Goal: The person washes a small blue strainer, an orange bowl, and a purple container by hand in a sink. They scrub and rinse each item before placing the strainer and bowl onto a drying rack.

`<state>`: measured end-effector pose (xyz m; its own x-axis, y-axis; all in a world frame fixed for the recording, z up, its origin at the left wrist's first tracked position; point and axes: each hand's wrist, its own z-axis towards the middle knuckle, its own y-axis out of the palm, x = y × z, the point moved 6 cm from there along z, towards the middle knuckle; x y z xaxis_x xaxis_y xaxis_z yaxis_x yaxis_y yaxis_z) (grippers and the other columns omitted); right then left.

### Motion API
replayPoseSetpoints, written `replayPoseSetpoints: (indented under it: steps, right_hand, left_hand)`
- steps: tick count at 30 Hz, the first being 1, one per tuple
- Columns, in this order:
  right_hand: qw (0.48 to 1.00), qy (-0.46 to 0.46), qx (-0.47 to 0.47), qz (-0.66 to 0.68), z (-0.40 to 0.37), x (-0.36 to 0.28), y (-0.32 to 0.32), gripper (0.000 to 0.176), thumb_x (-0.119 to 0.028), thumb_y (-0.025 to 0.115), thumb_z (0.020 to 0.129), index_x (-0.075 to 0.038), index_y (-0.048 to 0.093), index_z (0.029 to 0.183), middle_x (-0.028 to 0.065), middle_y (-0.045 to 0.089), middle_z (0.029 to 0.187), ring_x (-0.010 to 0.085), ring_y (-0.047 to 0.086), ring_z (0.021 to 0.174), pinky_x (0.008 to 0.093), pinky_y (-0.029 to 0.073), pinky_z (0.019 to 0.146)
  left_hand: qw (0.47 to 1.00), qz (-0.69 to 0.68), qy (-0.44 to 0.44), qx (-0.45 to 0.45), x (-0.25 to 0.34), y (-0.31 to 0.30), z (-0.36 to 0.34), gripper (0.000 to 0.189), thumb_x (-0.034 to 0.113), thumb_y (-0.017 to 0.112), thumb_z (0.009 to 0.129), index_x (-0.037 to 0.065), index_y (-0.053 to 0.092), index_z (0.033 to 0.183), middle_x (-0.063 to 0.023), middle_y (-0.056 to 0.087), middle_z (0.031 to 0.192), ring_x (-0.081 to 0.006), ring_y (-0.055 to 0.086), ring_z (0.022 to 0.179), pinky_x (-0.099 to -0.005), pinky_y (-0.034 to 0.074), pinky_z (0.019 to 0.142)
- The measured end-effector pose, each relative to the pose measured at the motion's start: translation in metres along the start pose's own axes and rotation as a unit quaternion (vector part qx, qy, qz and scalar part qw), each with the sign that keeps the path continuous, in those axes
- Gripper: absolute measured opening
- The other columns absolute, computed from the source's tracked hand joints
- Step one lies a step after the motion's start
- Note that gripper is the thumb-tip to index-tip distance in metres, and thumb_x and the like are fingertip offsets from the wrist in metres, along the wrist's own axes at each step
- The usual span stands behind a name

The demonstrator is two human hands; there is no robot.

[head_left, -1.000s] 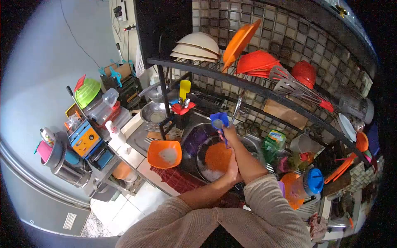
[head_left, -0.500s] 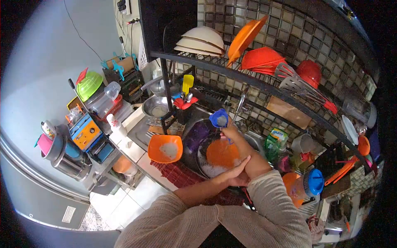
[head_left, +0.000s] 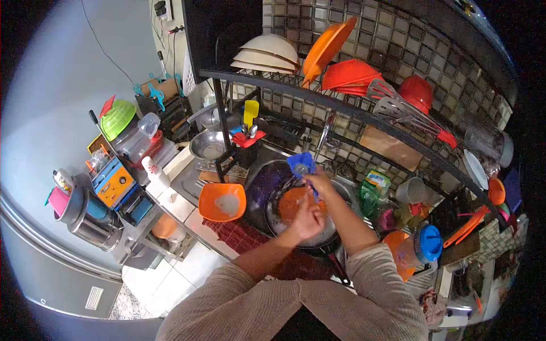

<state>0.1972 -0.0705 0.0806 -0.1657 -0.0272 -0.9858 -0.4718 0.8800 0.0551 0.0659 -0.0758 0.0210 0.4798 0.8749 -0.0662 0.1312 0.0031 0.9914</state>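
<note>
My right hand (head_left: 319,184) grips a blue dipper (head_left: 300,163), its cup tilted near the faucet (head_left: 324,134). Part of its blue handle shows below my fingers. My left hand (head_left: 310,220) is loosely curled, with nothing visible in it, above a dark pan (head_left: 272,220) in the sink. An orange dish (head_left: 291,203) lies in this pan among suds, partly hidden by my left hand. The pan's handle (head_left: 339,271) points towards me. On the counter at left is an orange bowl (head_left: 208,203) holding whitish, cloudy liquid.
A dark rack (head_left: 347,108) spans the sink, bearing white bowls (head_left: 267,52), orange plates (head_left: 327,51) and red bowls (head_left: 352,77). A green bottle (head_left: 369,199) and a blue-lidded jug (head_left: 426,247) stand at right. A dark red cloth (head_left: 236,236) lies along the counter's front.
My left hand has left my right forearm, moved left and up over the pan, and curled its fingers. The blue dipper has tilted in my right hand. The view has shifted slightly.
</note>
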Motion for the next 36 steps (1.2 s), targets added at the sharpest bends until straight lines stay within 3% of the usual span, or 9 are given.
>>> replayPoseSetpoints:
  steps: [3,6,16,22,24,25,28,32,36]
  right_hand:
    - [0.991,0.032,-0.079,0.104,-0.035,-0.023,0.008,0.042,-0.002,0.056,0.081,-0.012,0.046,0.121,0.0046,0.059,0.079,0.0107,0.053,0.057,0.0224,0.043,0.045]
    - [0.976,0.048,-0.104,0.187,-0.058,-0.021,0.007,0.044,-0.003,0.057,0.082,-0.011,0.045,0.124,0.0071,0.061,0.086,0.0125,0.055,0.059,0.0229,0.044,0.046]
    - [0.998,-0.042,0.016,0.049,-0.090,-0.020,-0.017,0.066,-0.002,0.058,0.084,-0.015,0.026,0.141,0.0105,0.063,0.092,0.0119,0.053,0.058,0.0226,0.041,0.046]
    - [0.974,-0.125,0.044,-0.182,-0.069,-0.022,-0.020,0.065,-0.001,0.059,0.082,-0.011,0.029,0.138,0.0121,0.062,0.087,0.0135,0.056,0.058,0.0252,0.044,0.049]
    - [0.803,-0.370,0.071,-0.462,-0.072,-0.051,-0.005,0.054,-0.007,0.060,0.082,-0.008,0.038,0.132,0.0148,0.061,0.087,0.0167,0.059,0.059,0.0289,0.047,0.051]
    - [0.803,-0.375,0.072,-0.458,-0.066,-0.056,-0.001,0.054,-0.007,0.060,0.082,-0.008,0.038,0.132,0.0148,0.061,0.087,0.0167,0.059,0.059,0.0289,0.047,0.051]
    - [0.936,-0.045,0.120,-0.328,-0.028,-0.047,-0.011,0.041,-0.036,0.058,0.085,0.001,0.056,0.104,0.0135,0.062,0.066,0.0240,0.057,0.043,0.0385,0.049,0.050]
    - [0.913,-0.053,0.114,-0.387,0.013,-0.036,-0.004,0.062,-0.055,0.039,0.089,-0.003,0.055,0.059,0.0102,0.054,0.051,0.0213,0.052,0.038,0.0361,0.041,0.038]
    - [0.975,0.053,0.186,-0.111,0.052,0.010,-0.015,0.048,-0.046,0.043,0.091,-0.006,0.050,0.064,0.0068,0.047,0.049,0.0183,0.041,0.035,0.0321,0.035,0.035]
  left_hand:
    - [0.996,-0.003,0.071,-0.053,0.063,-0.047,0.028,0.048,0.059,0.044,0.087,0.017,0.058,0.105,-0.0011,0.060,0.084,-0.0141,0.058,0.074,-0.0334,0.049,0.065]
    - [0.959,0.099,0.184,0.192,0.095,-0.001,0.014,0.052,0.060,0.034,0.090,0.016,0.057,0.106,-0.0034,0.062,0.091,-0.0207,0.060,0.081,-0.0375,0.050,0.065]
    - [0.930,0.303,0.207,-0.030,0.112,0.046,0.074,0.040,0.041,0.036,0.091,0.011,0.060,0.100,-0.0070,0.064,0.086,-0.0231,0.059,0.070,-0.0322,0.048,0.052]
    - [0.891,0.249,0.301,0.231,0.143,-0.035,0.063,0.025,0.039,0.049,0.089,0.017,0.063,0.088,-0.0028,0.063,0.082,-0.0134,0.055,0.066,-0.0211,0.040,0.047]
    - [0.832,0.355,0.317,0.285,0.152,-0.056,0.045,0.032,0.046,0.053,0.088,0.017,0.063,0.080,0.0010,0.057,0.065,-0.0131,0.048,0.045,-0.0250,0.037,0.039]
    - [0.829,0.359,0.321,0.285,0.153,-0.050,0.031,0.032,0.046,0.053,0.088,0.017,0.063,0.080,0.0010,0.057,0.065,-0.0131,0.048,0.045,-0.0250,0.037,0.039]
    - [0.788,0.449,0.218,0.359,0.141,-0.036,-0.011,0.040,0.049,0.054,0.087,0.015,0.059,0.068,0.0020,0.050,0.056,-0.0127,0.042,0.041,-0.0263,0.033,0.038]
    - [0.792,0.451,0.274,0.307,0.134,-0.039,-0.032,0.043,0.045,0.050,0.089,0.015,0.048,0.058,0.0031,0.041,0.050,-0.0129,0.034,0.036,-0.0291,0.025,0.034]
    - [0.701,0.591,0.242,0.319,0.165,-0.056,-0.027,0.049,0.042,0.034,0.094,0.012,0.048,0.058,0.0000,0.044,0.052,-0.0156,0.038,0.044,-0.0306,0.031,0.044]
